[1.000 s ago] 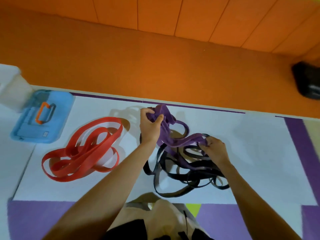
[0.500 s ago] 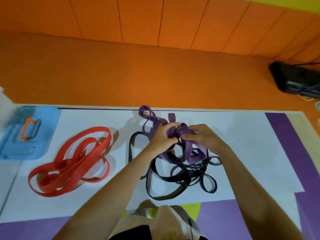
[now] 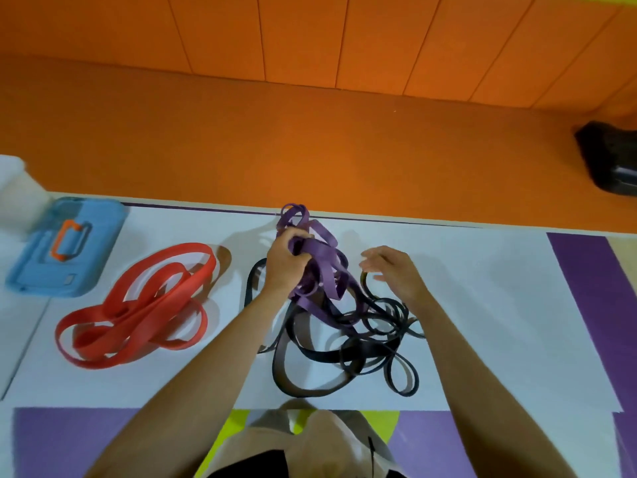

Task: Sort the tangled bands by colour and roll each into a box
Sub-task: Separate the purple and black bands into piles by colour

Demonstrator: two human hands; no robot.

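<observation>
A bunch of purple bands (image 3: 322, 267) is gathered in my left hand (image 3: 286, 262), which is shut on it above the white mat. The purple loops hang down into a tangle of black bands (image 3: 348, 350) lying on the mat below. My right hand (image 3: 393, 270) hovers just right of the purple bunch, fingers spread, holding nothing. A separate pile of red bands (image 3: 138, 308) lies to the left, apart from the tangle. A blue box (image 3: 65, 246) with an orange handle sits closed at the far left.
The white mat (image 3: 499, 305) lies on a purple and green floor, with an orange floor and wall beyond its far edge. A black bag (image 3: 610, 160) rests at the far right. A white object (image 3: 17, 198) stands behind the blue box.
My right hand has let go of the purple bands and pulled away to the right. My left hand keeps hold of the purple bunch and has lifted it slightly.
</observation>
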